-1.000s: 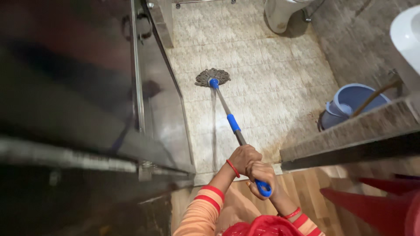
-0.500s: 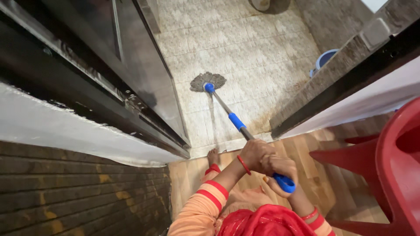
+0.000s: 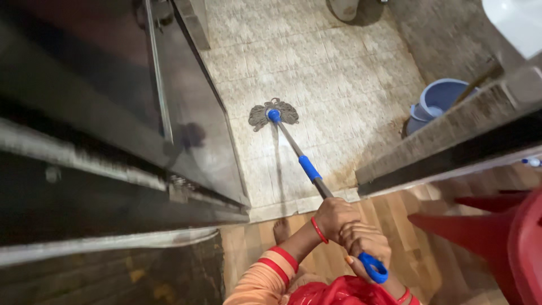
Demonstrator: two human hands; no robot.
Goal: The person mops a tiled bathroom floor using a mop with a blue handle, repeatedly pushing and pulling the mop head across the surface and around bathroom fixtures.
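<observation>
Gripping: both hands are clenched round the mop handle (image 3: 293, 148) low in the frame, right of centre.
Left hand: the left hand (image 3: 334, 217) wraps the metal shaft, a red bangle (image 3: 319, 230) on its wrist, an orange sleeve with red stripes (image 3: 265, 274) below it.
Right hand: the right hand (image 3: 366, 244) is closed round the top of the handle, just beside and touching the left, with the blue hanging loop (image 3: 375, 268) poking out under it.
Mop: the shaft runs from the hands up and left across the doorway; a blue grip (image 3: 309, 168) sits midway along it.
Mop head: the grey string mop head (image 3: 274, 114) lies spread flat on the pale tiled floor (image 3: 333, 79), centre of the frame.
Left side: a dark glossy door (image 3: 186, 113) stands open along the left, its edge near the mop head.
Right side: a stone-faced wall edge (image 3: 451, 141) crosses the right middle; a blue bucket (image 3: 437, 99) with a smaller blue mug at its side sits beyond it, well apart from the mop.
Top: the base of a toilet (image 3: 344, 8) shows at the upper edge.
Lower right: a red plastic chair (image 3: 497, 237) stands on wood-look flooring (image 3: 395, 226).
Foot: a bare foot (image 3: 280, 230) rests at the threshold, just left of the left wrist.
</observation>
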